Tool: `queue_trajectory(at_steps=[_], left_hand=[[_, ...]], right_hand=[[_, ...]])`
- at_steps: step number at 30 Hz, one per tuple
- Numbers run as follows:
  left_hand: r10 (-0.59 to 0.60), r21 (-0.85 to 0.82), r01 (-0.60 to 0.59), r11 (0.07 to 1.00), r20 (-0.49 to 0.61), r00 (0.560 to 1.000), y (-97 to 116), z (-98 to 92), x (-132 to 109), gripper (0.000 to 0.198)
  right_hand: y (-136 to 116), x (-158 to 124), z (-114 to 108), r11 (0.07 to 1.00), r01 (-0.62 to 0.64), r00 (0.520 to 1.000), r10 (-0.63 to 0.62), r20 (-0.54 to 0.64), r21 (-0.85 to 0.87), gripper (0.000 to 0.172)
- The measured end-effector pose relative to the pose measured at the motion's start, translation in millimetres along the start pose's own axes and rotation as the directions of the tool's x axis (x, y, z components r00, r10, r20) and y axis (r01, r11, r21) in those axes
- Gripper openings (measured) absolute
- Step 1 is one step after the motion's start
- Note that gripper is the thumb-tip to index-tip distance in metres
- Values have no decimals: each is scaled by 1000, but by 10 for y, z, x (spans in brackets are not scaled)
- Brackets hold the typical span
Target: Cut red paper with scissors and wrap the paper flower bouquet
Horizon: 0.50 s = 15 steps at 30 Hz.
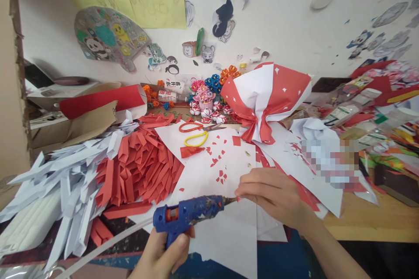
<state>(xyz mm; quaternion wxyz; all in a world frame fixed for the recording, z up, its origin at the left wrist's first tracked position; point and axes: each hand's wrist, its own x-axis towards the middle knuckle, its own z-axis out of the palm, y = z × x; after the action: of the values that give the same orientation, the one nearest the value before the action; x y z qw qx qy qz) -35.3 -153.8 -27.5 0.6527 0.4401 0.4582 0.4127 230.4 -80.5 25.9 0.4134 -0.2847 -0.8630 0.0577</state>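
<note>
My left hand [172,250] is wrapped round the handle of a blue hot glue gun [193,213], whose nozzle points right. A long glue stick [111,242] trails from its back end. The fingertips of my right hand [270,194] are pinched together at the nozzle tip, on a small piece of red paper [238,199] that is mostly hidden. Below both hands lies white paper [225,235] with tiny red paper cutouts [221,177] scattered over it. Behind them are scissors with an orange and yellow handle [207,136].
On the left are piles of folded red paper strips [140,165] and folded white paper strips [75,183]. A large red and white paper bow [258,100] stands at the back, beside colourful flower-like crafts [204,96]. Clear bottles [347,107] lie at the right. Stickers cover the wall.
</note>
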Motion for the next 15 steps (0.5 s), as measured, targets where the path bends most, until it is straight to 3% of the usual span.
queue_trajectory(at_steps=[4,8,11,15], left_hand=[[10,15,-9,1000,-24,1000,-25,13,-7,45],[92,199,-58,978,-168,982,-18,-1,25,42],[222,451,-110,886,-204,954,34,-49,94,34],[350,692,-181,699,-111,930,67,-153,190,36]], right_hand=[[-4,-18,-9,1000,-2,1000,2,-8,6,12],[-18,-76,-44,998,-22,999,19,-51,-59,13],[-38,-138,-75,979,26,994,-47,-98,-204,20],[-77,-223,-102,912,158,982,-184,-32,-379,32]])
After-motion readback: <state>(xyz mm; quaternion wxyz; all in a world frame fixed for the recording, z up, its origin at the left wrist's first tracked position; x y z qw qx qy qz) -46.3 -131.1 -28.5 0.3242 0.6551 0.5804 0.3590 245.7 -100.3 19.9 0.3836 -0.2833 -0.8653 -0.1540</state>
